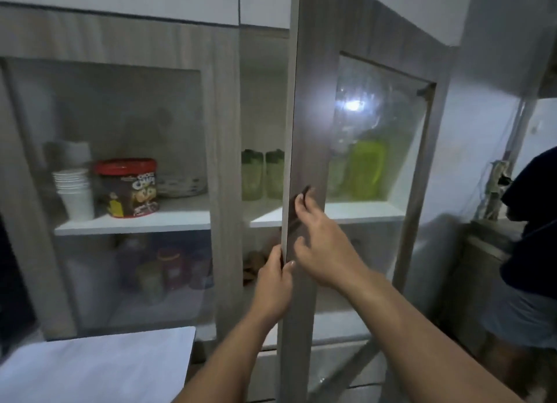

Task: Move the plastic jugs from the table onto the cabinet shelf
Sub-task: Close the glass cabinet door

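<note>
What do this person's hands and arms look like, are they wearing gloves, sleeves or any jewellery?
Both are bare. The left hand and right hand have no gloves, and no rings show. Both forearms are uncovered down to the picture's bottom edge: no sleeves, watch or bracelet in view. Fingernails look short and unpainted.

Grey wood-grain laminate cabinet door (304, 131), matt, with a glossy clear glazed panel (379, 125) that mirrors a bright light. White shelf board (180, 219), smooth and matt. On it, towards its left edge, a stack of white paper-like cups (75, 191) and a glossy printed tub with red plastic lid (128, 188). Translucent green plastic jugs (262, 173) stand on the shelf. White tabletop (96, 369), smooth, faintly sheened.
</note>
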